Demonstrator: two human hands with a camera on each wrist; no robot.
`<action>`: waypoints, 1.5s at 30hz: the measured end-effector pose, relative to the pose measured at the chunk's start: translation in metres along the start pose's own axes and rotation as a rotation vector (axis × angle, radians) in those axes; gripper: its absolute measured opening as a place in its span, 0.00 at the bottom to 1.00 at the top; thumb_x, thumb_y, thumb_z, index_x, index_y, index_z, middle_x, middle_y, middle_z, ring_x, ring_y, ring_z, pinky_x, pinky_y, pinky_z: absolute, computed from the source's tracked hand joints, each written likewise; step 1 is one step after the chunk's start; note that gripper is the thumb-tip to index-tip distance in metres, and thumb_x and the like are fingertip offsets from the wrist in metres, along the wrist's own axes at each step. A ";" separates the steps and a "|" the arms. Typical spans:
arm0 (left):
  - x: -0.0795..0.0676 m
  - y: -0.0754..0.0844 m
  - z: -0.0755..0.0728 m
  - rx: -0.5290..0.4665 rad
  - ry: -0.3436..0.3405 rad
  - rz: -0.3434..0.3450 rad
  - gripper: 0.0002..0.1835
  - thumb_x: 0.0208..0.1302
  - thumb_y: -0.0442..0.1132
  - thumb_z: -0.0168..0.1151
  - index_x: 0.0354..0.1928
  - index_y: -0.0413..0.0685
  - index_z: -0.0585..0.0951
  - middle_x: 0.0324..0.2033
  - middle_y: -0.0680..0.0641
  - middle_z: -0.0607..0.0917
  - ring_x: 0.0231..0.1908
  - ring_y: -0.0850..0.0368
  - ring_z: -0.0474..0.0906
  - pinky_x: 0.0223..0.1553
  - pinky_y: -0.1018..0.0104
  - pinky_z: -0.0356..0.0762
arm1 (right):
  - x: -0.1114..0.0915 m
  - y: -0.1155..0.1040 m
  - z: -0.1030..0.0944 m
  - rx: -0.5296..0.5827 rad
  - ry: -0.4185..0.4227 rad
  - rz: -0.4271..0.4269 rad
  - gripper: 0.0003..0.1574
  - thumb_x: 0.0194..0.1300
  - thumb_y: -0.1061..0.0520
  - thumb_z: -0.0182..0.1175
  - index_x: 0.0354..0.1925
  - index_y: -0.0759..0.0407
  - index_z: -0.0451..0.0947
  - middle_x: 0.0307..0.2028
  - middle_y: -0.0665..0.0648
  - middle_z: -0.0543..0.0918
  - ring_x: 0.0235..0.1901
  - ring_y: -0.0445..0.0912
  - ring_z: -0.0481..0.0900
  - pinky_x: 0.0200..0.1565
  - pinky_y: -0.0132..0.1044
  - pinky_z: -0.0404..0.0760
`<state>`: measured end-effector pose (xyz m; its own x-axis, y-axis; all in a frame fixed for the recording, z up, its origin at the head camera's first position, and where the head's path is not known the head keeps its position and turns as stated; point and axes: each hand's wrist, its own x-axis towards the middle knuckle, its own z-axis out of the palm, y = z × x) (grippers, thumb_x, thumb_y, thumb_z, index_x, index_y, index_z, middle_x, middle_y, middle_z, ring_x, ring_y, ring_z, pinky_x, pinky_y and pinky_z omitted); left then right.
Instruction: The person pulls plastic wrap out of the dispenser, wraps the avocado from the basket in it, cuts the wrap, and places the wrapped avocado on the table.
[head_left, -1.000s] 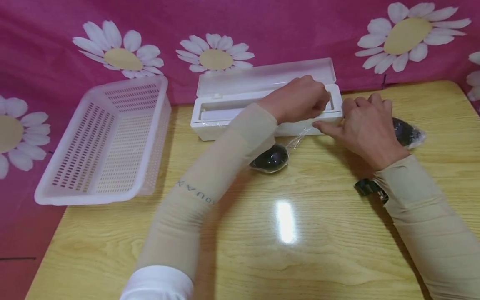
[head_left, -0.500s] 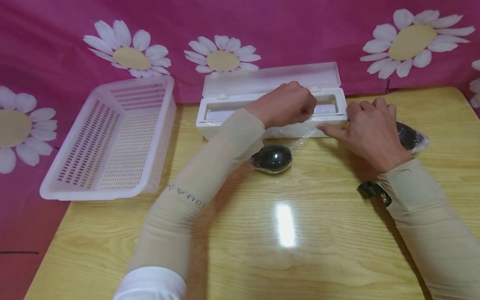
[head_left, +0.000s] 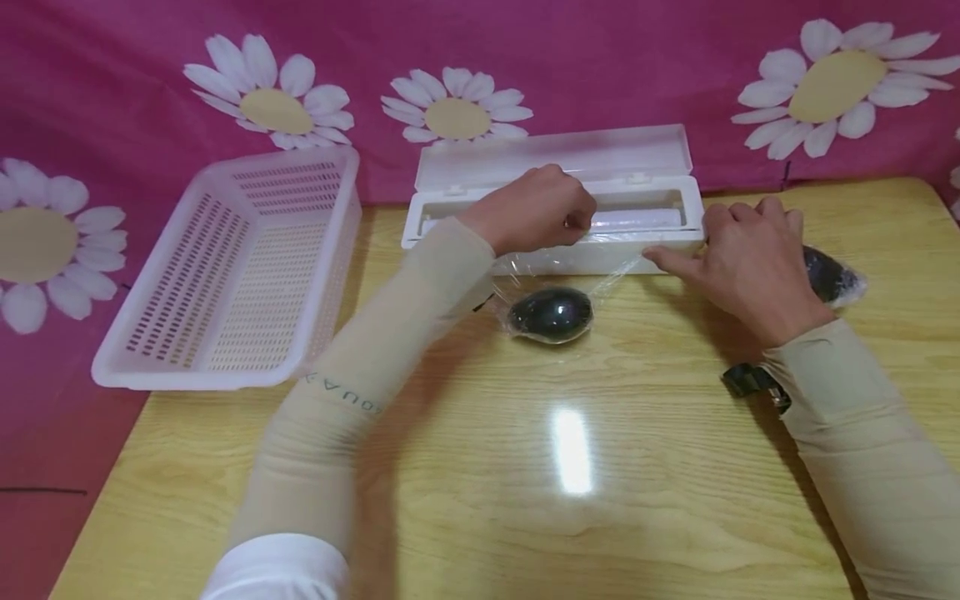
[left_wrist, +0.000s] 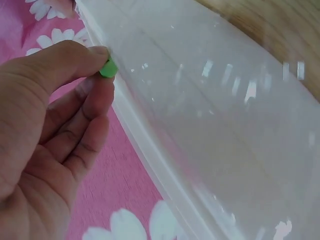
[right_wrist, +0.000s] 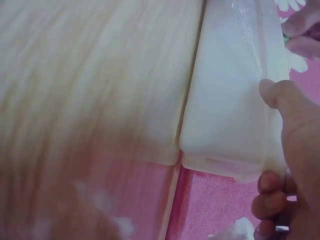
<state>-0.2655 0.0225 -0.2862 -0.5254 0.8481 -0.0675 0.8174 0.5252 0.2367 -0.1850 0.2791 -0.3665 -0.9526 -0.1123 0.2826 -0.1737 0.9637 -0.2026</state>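
My left hand point(head_left: 536, 208) is over the front edge of a white cling film dispenser point(head_left: 693, 212). In the left wrist view, its thumb and forefinger pinch a small green slider point(left_wrist: 108, 68) on that edge. Clear cling film point(left_wrist: 200, 100) spreads from the edge toward a dark, glossy oval item point(head_left: 551, 315) in wrap, lying in front on the table. My right hand point(head_left: 757, 267) grips the dispenser's right end, thumb on the front and fingers round the far side. The dispenser's hinged lid point(head_left: 555, 154) stands raised, with the roll point(head_left: 637, 218) visible inside.
A white perforated plastic basket point(head_left: 345, 225) stands at the left on the wooden table point(head_left: 480, 500). Another dark wrapped item point(head_left: 828, 277) lies beyond my right hand. A pink flowered cloth point(head_left: 615, 67) hangs behind the table.
My left hand has slid left along the dispenser's front edge, uncovering more of the roll and the dark oval item. My right hand keeps its grip on the right end.
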 end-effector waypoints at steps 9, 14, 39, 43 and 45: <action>-0.019 -0.010 -0.001 -0.025 0.011 -0.030 0.14 0.65 0.26 0.51 0.25 0.48 0.79 0.24 0.53 0.72 0.31 0.60 0.65 0.39 0.70 0.64 | 0.000 0.003 -0.001 -0.013 -0.025 0.010 0.44 0.60 0.26 0.66 0.30 0.68 0.74 0.28 0.72 0.78 0.34 0.64 0.67 0.33 0.50 0.55; -0.022 -0.011 -0.002 -0.013 0.013 -0.029 0.14 0.64 0.26 0.51 0.23 0.49 0.76 0.22 0.53 0.69 0.30 0.60 0.63 0.37 0.70 0.63 | 0.000 0.001 0.000 -0.006 -0.018 0.004 0.43 0.61 0.27 0.66 0.29 0.66 0.72 0.28 0.71 0.78 0.34 0.64 0.67 0.33 0.49 0.55; -0.039 -0.016 -0.005 0.024 0.011 -0.043 0.12 0.63 0.25 0.52 0.26 0.45 0.80 0.26 0.50 0.75 0.31 0.58 0.67 0.40 0.66 0.68 | 0.001 0.000 0.004 0.006 0.044 -0.025 0.44 0.56 0.28 0.71 0.30 0.69 0.76 0.28 0.74 0.80 0.33 0.66 0.69 0.33 0.53 0.57; -0.050 -0.022 -0.007 0.044 0.011 -0.069 0.12 0.63 0.25 0.53 0.25 0.45 0.80 0.25 0.50 0.74 0.31 0.57 0.66 0.41 0.65 0.67 | 0.000 0.000 0.002 0.003 0.026 -0.015 0.45 0.57 0.27 0.69 0.31 0.70 0.76 0.30 0.74 0.80 0.34 0.66 0.69 0.33 0.53 0.57; -0.054 -0.025 -0.007 0.051 0.011 -0.080 0.12 0.63 0.25 0.53 0.25 0.45 0.79 0.25 0.50 0.73 0.31 0.57 0.66 0.41 0.65 0.67 | 0.000 0.001 0.001 -0.002 0.017 -0.010 0.45 0.58 0.27 0.68 0.32 0.70 0.76 0.30 0.74 0.80 0.34 0.66 0.69 0.33 0.52 0.57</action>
<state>-0.2589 -0.0366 -0.2812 -0.5917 0.8028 -0.0733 0.7836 0.5942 0.1817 -0.1853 0.2802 -0.3682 -0.9467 -0.1176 0.3000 -0.1823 0.9631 -0.1980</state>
